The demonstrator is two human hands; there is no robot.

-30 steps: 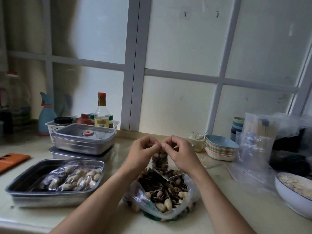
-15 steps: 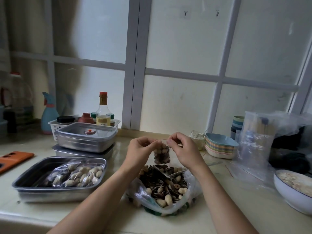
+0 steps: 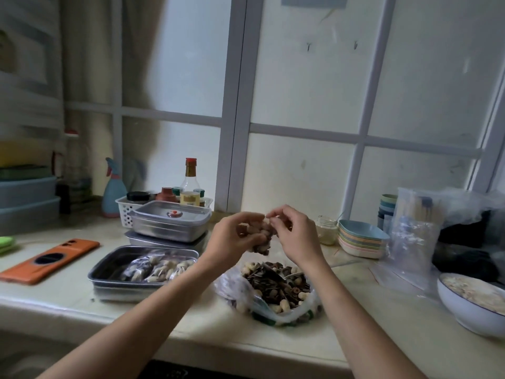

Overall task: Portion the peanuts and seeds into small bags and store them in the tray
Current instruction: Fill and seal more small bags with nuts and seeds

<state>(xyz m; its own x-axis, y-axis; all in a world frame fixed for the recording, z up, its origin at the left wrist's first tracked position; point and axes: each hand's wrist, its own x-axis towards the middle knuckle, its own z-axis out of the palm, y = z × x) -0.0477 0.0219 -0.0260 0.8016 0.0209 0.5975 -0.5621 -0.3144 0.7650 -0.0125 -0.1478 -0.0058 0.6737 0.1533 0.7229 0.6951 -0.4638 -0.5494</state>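
Note:
A small clear bag filled with peanuts and seeds hangs between my hands above the counter. My left hand curls round its left side and bottom. My right hand pinches its top edge. Directly below lies a large open plastic bag of mixed peanuts and dark seeds. To the left stands an open steel tray holding filled small bags.
An orange phone lies at the left. Stacked lidded steel containers and a basket of bottles stand behind the tray. Stacked coloured dishes, a glass jar, loose clear bags and a white bowl crowd the right.
The hands have lifted the small bag higher above the large bag, and my left hand now cups it from the side. The camera view has shifted left.

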